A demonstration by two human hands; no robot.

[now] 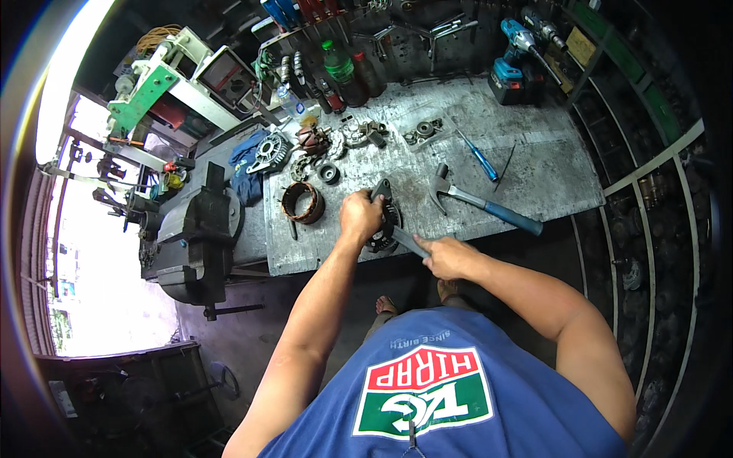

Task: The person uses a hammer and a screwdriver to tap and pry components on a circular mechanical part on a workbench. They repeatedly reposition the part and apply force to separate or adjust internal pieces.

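My left hand [361,217] is closed on a dark alternator housing [393,217] at the front edge of the metal workbench [534,169]. In my right hand [450,258] is a flat grey file-like metal bar [409,241], its far end against or just beside the housing; exact contact cannot be made out. To the left of my left hand lie a copper-wound stator ring [314,211] and a small black pulley [328,174]. A claw hammer [489,204] with a blue grip lies to the right of the housing.
A blue screwdriver [482,163] lies beyond the hammer, and a blue cordless drill [513,69] stands at the back right. Bottles [340,67], a pale slotted housing [269,153] and a rotor [313,140] sit at the back left. A large vise [191,237] stands left; shelving [649,168] rises right.
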